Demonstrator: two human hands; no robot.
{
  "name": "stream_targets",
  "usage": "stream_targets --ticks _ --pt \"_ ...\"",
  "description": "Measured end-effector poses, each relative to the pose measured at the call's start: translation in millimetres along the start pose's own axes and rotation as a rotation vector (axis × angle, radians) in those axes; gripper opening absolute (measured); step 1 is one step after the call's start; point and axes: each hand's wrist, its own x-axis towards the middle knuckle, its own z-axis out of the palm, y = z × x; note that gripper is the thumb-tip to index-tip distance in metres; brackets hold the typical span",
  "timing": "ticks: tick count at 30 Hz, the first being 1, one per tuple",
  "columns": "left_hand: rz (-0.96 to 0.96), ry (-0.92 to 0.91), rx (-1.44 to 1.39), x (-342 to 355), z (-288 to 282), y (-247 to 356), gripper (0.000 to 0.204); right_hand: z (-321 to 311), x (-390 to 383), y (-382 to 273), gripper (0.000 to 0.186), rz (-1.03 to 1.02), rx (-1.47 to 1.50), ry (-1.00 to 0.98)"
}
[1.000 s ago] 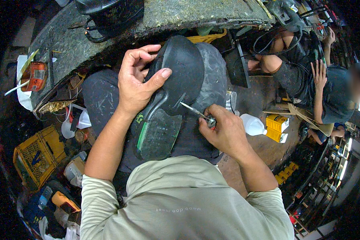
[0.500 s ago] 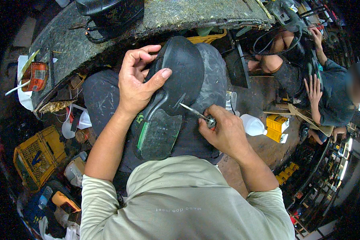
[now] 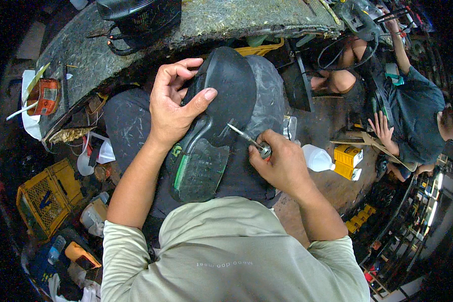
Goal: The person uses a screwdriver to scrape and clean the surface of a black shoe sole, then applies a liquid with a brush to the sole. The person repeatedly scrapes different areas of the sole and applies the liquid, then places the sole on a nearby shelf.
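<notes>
A black shoe (image 3: 230, 83) lies sole up across my lap, its toe away from me and its heel, with a green stripe, toward my body. My left hand (image 3: 177, 103) is closed round the shoe's left side, the thumb pressing on the sole and the fingers round the edge. In my right hand (image 3: 283, 163) is an awl (image 3: 245, 135) with a pointed metal shaft; most of its handle is hidden in my fist. Its tip is at the shoe's arch, by some pale scratches. I cannot tell whether the tip goes into the sole.
Beyond my knees runs a worn workbench (image 3: 236, 22) with a black basket (image 3: 146, 20) on it. A co-worker (image 3: 412, 110) sits at the right. White jug (image 3: 317, 158) and yellow box (image 3: 348, 160) stand on the floor right; a yellow crate (image 3: 48, 199) is at the left.
The awl's tip has shifted slightly along the arch, and the pale scratches there look different. My left hand keeps its hold. The co-worker has reached one arm farther toward the bench.
</notes>
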Motion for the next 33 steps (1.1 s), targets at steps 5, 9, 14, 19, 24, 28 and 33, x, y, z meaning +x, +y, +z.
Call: stream_targets --ticks 5,9,14,19,24,28,33 --pt "0.005 0.003 -0.011 -0.4 -0.3 -1.1 0.05 2.1 -2.2 -1.4 0.026 0.0 -0.011 -0.005" --pt "0.026 0.0 0.014 0.1 0.9 -0.8 0.05 0.6 -1.9 -0.9 0.026 -0.023 -0.001 0.015" --pt "0.015 0.004 0.024 -0.4 1.2 0.7 0.05 1.2 -0.8 -0.6 0.026 -0.031 0.0 0.024" --pt "0.011 -0.002 0.004 -3.4 -0.3 -4.0 0.046 1.1 -2.9 -2.1 0.026 -0.051 -0.023 0.002" --pt "0.259 -0.006 0.204 2.4 -8.1 -1.0 0.026 -8.1 -0.6 -3.7 0.022 -0.098 0.053 0.065" --pt "0.551 -0.221 0.599 4.4 -9.7 15.1 0.054 -20.4 2.4 -11.5 0.023 -0.092 0.074 0.08" --pt "0.578 -0.414 0.734 4.4 0.7 33.3 0.06 -31.8 9.3 -25.4 0.022 -0.213 0.011 0.142"
